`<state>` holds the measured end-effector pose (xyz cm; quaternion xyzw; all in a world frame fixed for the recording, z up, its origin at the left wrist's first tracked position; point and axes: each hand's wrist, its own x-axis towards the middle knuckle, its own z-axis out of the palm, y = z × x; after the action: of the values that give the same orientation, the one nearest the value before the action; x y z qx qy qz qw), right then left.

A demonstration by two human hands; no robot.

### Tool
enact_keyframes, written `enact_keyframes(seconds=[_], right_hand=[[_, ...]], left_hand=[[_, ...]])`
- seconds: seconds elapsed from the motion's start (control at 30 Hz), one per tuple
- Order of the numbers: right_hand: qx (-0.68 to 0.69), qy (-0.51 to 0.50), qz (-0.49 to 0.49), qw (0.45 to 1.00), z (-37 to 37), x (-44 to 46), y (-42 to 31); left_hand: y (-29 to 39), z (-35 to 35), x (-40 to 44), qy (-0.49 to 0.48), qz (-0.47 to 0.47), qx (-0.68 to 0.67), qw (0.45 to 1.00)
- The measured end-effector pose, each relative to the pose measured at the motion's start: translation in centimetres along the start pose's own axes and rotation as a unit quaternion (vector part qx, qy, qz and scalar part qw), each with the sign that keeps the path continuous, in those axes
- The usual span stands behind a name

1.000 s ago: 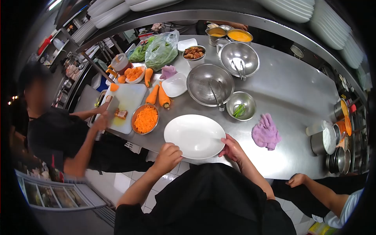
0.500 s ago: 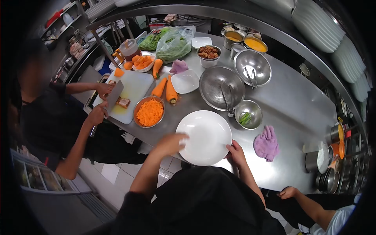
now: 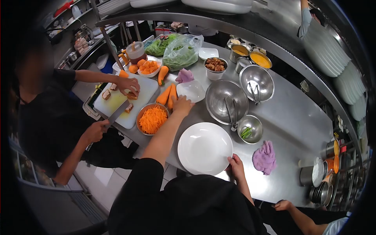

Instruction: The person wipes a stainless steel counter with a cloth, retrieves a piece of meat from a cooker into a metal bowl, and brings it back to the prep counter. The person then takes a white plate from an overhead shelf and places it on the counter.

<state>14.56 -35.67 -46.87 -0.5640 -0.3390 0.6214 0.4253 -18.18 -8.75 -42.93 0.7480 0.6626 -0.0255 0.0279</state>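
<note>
A large round white plate [image 3: 205, 149] lies at the front edge of the steel counter. My right hand [image 3: 236, 166] is closed on its right rim, thumb on top. Stretched forward beyond the plate, my left hand [image 3: 183, 106] is at the near edge of a small white square dish [image 3: 190, 90], its fingers apart. Whether those fingers touch the dish is hard to see. Whole carrots [image 3: 163, 96] lie just left of that hand, and a metal bowl of shredded carrot [image 3: 153, 120] is beside my left forearm.
On the left a co-worker cuts meat with a cleaver [image 3: 118, 112] on a white board [image 3: 143, 92]. Steel bowls [image 3: 226, 88] with tongs stand right of the dish. A purple cloth [image 3: 264, 157] lies at right. An overhead shelf [image 3: 219, 24] spans the back. Another person's hand [image 3: 282, 205] is at lower right.
My left hand has left the plate's left side and reached forward to the square dish. My right hand stays on the plate's rim. The co-worker's hands and cleaver have moved apart.
</note>
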Motion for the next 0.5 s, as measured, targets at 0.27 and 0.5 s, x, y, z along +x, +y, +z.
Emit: enact_keyframes(seconds=[0.27, 0.5], right_hand=[[-0.004, -0.013, -0.004, 1.000, -0.3, 0.6, 0.2], [-0.013, -0.006, -0.010, 1.000, -0.3, -0.1, -0.4]], left_hand=[[-4.5, -0.3, -0.5, -0.001, -0.017, 0.014, 1.000], [-2.1, -0.9, -1.7, 0.134, 0.031, -0.062, 0.989]])
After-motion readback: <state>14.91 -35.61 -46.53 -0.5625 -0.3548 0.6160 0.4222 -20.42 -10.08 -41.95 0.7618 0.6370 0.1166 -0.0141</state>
